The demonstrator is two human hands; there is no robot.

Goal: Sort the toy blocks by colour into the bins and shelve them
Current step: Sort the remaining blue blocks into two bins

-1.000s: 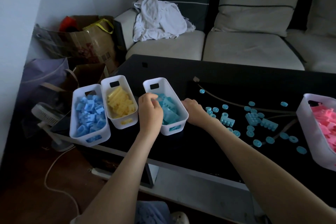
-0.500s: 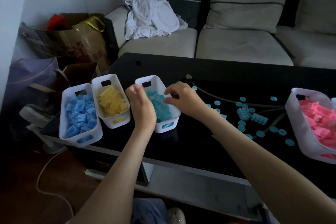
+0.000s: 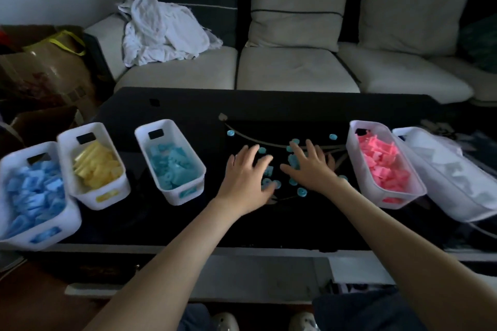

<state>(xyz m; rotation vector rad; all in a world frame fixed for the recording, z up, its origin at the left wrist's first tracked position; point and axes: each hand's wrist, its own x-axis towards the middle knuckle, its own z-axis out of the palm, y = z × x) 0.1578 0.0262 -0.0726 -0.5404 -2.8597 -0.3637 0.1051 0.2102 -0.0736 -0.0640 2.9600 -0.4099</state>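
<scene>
Fingers [image 3: 250,153] of left hand [image 3: 243,180] and right hand [image 3: 312,169] are spread, empty, over teal blocks [image 3: 301,192], which may be scattered by raking.

Passable table [image 3: 269,105] strip between teal bin [image 3: 172,196] and pink bin [image 3: 351,148].

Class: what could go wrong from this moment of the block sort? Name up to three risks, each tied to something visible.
Left hand and right hand are spread over the loose teal pieces; a sweep could flick round ones off the black table.
The blue bin sits near the table's front-left corner; a bump might tip it off.
In this dim light, teal pieces could be dropped there instead of the teal bin.
</scene>
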